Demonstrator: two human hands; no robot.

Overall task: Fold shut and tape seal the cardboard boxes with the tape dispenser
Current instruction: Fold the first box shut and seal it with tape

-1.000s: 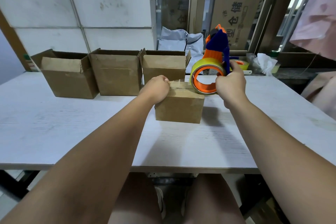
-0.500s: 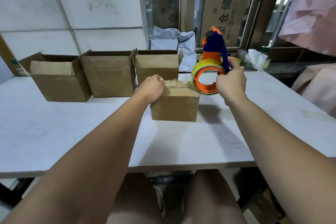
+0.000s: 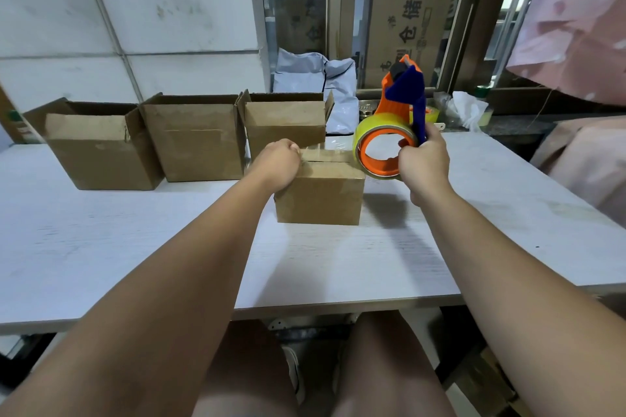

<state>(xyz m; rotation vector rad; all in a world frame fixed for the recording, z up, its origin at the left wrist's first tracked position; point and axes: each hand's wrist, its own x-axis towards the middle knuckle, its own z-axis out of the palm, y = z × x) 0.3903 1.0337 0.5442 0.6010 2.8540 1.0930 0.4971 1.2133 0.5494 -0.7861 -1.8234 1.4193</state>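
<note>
Though plain brown, cardboard box (image 3: 320,200) with glossy tape (image 3: 327,155) atop.

Cardboard boxes on the table (image 3: 135,247): four. Three stand open in a far row: left open box (image 3: 101,156), middle open box (image 3: 198,149), right open box (image 3: 284,127). One closed box (image 3: 321,200) sits nearer. Tape dispenser (image 3: 404,95): one, carrying one tape roll (image 3: 377,123). Hands: two, left hand (image 3: 277,162) and right hand (image 3: 423,164).

A white table (image 3: 101,247) stands against a white tiled wall (image 3: 152,10) beside a glazed window (image 3: 298,3).
</note>
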